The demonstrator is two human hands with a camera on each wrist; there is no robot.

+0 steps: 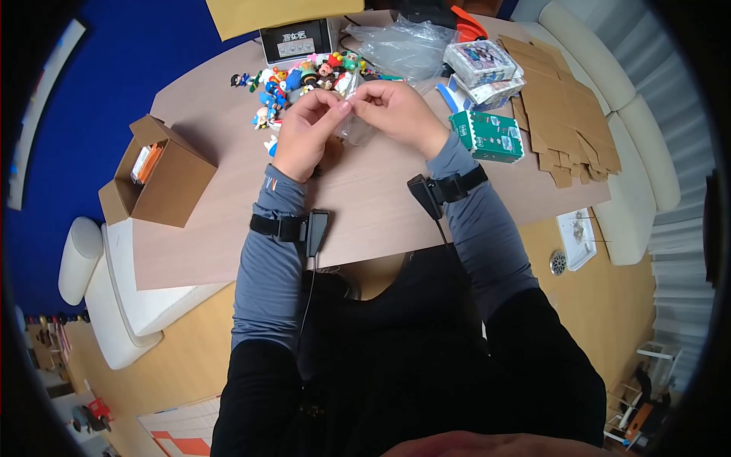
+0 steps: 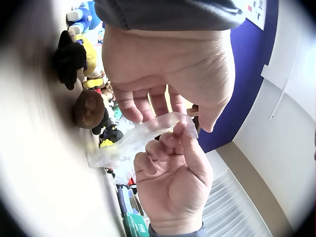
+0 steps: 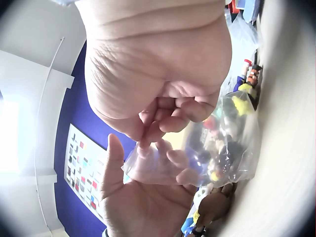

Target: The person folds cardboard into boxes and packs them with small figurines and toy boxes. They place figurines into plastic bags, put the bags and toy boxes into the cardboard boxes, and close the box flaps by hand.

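Between the two hands hangs a clear plastic bag (image 1: 356,132), its upper edge near the fingertips. My right hand (image 1: 402,114) pinches that edge between thumb and fingers; the left wrist view shows the pinch on the bag (image 2: 128,143) from the palm side. My left hand (image 1: 303,139) is at the bag's other side, fingers slightly bent against the plastic. In the right wrist view the left thumb stands apart from the left fingers, and the bag (image 3: 237,143) hangs down with colourful figures visible through it. I cannot tell if any are inside.
Small toy figures (image 1: 293,80) crowd the table behind the hands. An open cardboard box (image 1: 177,186) stands left. To the right are a green box (image 1: 487,137), stacked boxes (image 1: 481,65) and flattened cardboard (image 1: 567,114). More clear plastic (image 1: 403,49) and a black box (image 1: 297,43) lie behind.
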